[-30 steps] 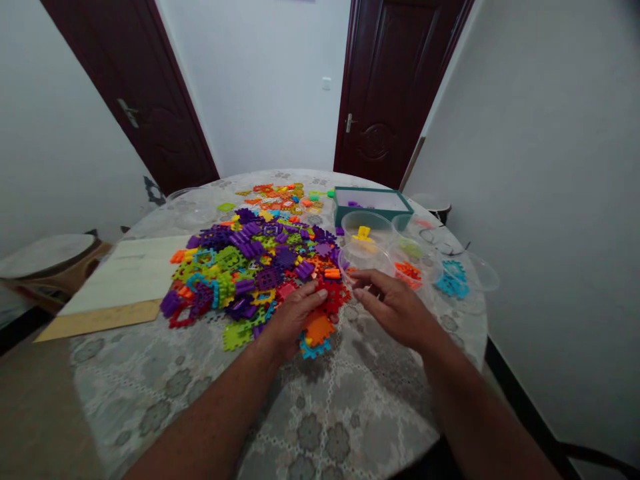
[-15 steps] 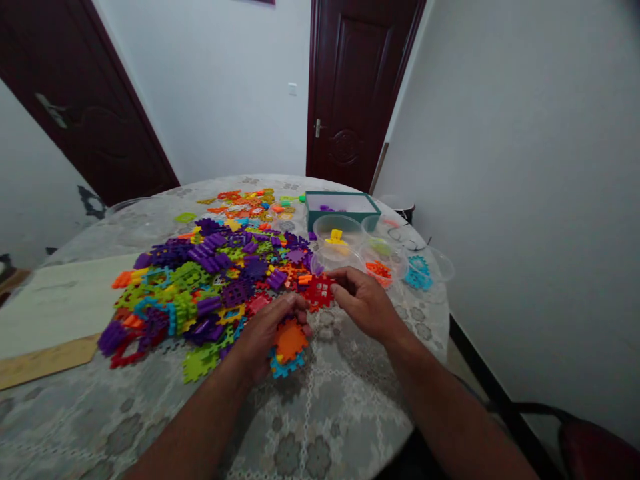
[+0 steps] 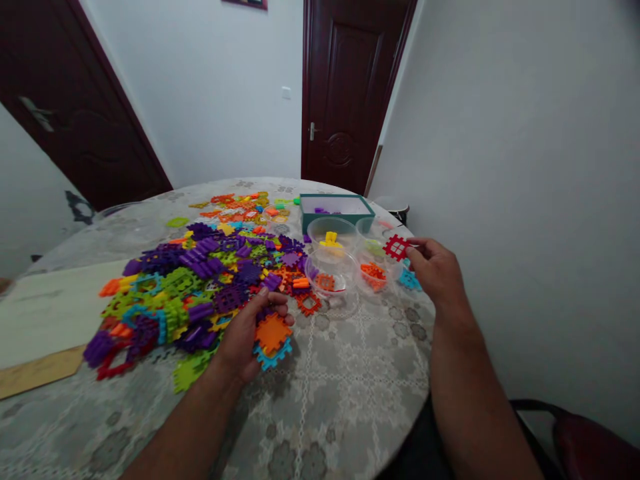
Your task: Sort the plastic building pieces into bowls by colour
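Note:
My right hand (image 3: 438,272) pinches a red interlocking building piece (image 3: 397,247) with a window-like grid, raised over the clear plastic bowls at the right. My left hand (image 3: 244,337) is curled round a small stack of interlocking pieces, an orange square (image 3: 273,332) on top and a blue toothed piece (image 3: 277,355) beneath. Just left of that hand lies a big heap of mixed pieces (image 3: 200,273), mostly purple and green. Under the red piece, one bowl (image 3: 373,270) has orange pieces in it, and blue pieces (image 3: 410,279) lie close by my right fingers.
A clear bowl with yellow pieces (image 3: 332,241) stands before a green-rimmed box (image 3: 337,208). Nearer, another clear bowl (image 3: 334,283) has an orange-red piece in it. Orange and yellow pieces (image 3: 237,207) are spread at the back. A pale board (image 3: 50,300) lies on the left of the patterned tablecloth (image 3: 350,380).
My right hand has lifted the red piece from beside the heap and carried it right, over the bowls. My left hand still holds its stack, and the view has shifted slightly.

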`<state>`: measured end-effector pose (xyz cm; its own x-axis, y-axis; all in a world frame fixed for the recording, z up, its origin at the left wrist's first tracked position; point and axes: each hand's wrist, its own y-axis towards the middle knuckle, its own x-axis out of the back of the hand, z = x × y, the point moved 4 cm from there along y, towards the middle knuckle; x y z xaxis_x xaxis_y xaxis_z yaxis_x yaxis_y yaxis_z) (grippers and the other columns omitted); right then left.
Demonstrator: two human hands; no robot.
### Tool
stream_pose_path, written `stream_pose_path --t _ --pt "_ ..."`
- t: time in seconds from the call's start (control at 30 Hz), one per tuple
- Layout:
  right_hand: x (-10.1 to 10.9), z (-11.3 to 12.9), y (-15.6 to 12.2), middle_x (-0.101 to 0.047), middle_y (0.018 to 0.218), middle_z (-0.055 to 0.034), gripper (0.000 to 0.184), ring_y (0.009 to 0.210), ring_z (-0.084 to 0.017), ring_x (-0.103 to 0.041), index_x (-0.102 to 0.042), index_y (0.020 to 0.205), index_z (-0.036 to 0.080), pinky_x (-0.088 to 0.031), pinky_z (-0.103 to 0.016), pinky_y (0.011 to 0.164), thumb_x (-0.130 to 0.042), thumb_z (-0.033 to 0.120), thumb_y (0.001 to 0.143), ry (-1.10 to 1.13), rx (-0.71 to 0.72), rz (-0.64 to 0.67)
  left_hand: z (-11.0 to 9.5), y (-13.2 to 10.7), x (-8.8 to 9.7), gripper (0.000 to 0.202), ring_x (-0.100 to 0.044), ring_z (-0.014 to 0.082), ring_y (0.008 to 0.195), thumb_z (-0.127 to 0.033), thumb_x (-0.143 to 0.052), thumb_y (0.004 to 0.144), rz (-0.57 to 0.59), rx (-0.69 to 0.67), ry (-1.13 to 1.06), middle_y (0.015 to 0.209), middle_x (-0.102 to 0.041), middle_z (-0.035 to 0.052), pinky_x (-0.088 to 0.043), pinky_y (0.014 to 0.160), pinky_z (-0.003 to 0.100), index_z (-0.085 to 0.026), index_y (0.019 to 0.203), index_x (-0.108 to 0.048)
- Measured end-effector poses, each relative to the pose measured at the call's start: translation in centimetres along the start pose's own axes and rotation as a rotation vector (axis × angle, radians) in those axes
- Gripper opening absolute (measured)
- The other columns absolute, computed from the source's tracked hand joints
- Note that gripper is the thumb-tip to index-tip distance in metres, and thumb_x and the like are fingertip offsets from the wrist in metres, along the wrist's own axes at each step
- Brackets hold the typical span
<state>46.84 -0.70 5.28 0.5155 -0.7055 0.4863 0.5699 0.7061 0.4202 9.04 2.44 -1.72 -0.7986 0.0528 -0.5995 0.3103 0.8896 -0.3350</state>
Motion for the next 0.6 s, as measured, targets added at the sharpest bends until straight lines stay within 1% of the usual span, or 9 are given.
stream_pose_path --t 0.07,0.17,0.3,0.43,0.5,0.6 --pt "-0.2 -0.4 0.1 -0.072 0.078 -0.0041 0.043 0.063 -0.018 -0.062 -0.077 0.116 0.018 -0.048 -0.030 0.062 -0.065 0.046 0.085 -0.012 -0.006 0.017 0.0 0.0 -0.1 0.027 -0.069 0.0192 0.065 -0.036 -0.063 0.094 0.002 0.005 -0.005 0.073 -0.064 0.0055 -0.056 0.057 0.026 -0.012 0.086 -0.072" --pt "-1.0 -0.4 -0.2 -0.072 0.078 -0.0031 0.040 0.065 -0.018 -0.062 -0.077 0.114 0.020 -0.048 -0.030 0.063 -0.063 0.044 0.085 -0.022 0.005 0.067 -0.1 0.1 -0.1 0.027 -0.068 0.0191 0.065 -0.035 -0.062 0.095 0.002 0.006 -0.001 0.073 -0.064 0.0056 -0.056 0.057 0.027 -0.012 0.086 -0.072" --pt "-1.5 0.0 -0.4 -0.071 0.077 -0.0022 0.038 0.064 -0.017 -0.063 -0.077 0.113 0.020 -0.049 -0.030 0.065 -0.062 0.042 0.086 -0.016 0.019 0.101 -0.1 0.1 -0.1 0.025 -0.068 0.0195 0.065 -0.035 -0.065 0.093 -0.002 -0.005 0.005 0.073 -0.064 0.0053 -0.057 0.058 0.027 -0.012 0.087 -0.072" --pt "-1.9 0.9 -0.8 -0.072 0.080 -0.0039 0.041 0.064 -0.018 -0.063 -0.075 0.115 0.017 -0.049 -0.031 0.063 -0.062 0.044 0.086 -0.014 0.023 0.120 0.0 0.0 -0.1 0.026 -0.069 0.0192 0.065 -0.036 -0.067 0.092 0.000 -0.003 0.004 0.073 -0.064 0.0051 -0.057 0.058 0.027 -0.012 0.086 -0.072" --pt "-2.6 1.6 -1.2 -0.072 0.079 -0.0040 0.041 0.065 -0.018 -0.063 -0.075 0.114 0.017 -0.048 -0.030 0.062 -0.062 0.045 0.087 0.005 0.035 0.182 0.1 0.0 -0.1 0.026 -0.069 0.0191 0.065 -0.036 -0.067 0.092 0.006 0.001 0.000 0.073 -0.065 0.0051 -0.057 0.058 0.027 -0.012 0.087 -0.072" --pt "-4.5 3.1 -2.2 -0.072 0.078 -0.0037 0.038 0.065 -0.017 -0.062 -0.075 0.114 0.017 -0.049 -0.029 0.062 -0.061 0.043 0.090 0.076 0.073 0.316 0.2 0.0 -0.2 0.026 -0.070 0.0189 0.064 -0.036 -0.066 0.092 0.007 0.007 -0.005 0.072 -0.065 0.0052 -0.056 0.058 0.026 -0.012 0.086 -0.071"
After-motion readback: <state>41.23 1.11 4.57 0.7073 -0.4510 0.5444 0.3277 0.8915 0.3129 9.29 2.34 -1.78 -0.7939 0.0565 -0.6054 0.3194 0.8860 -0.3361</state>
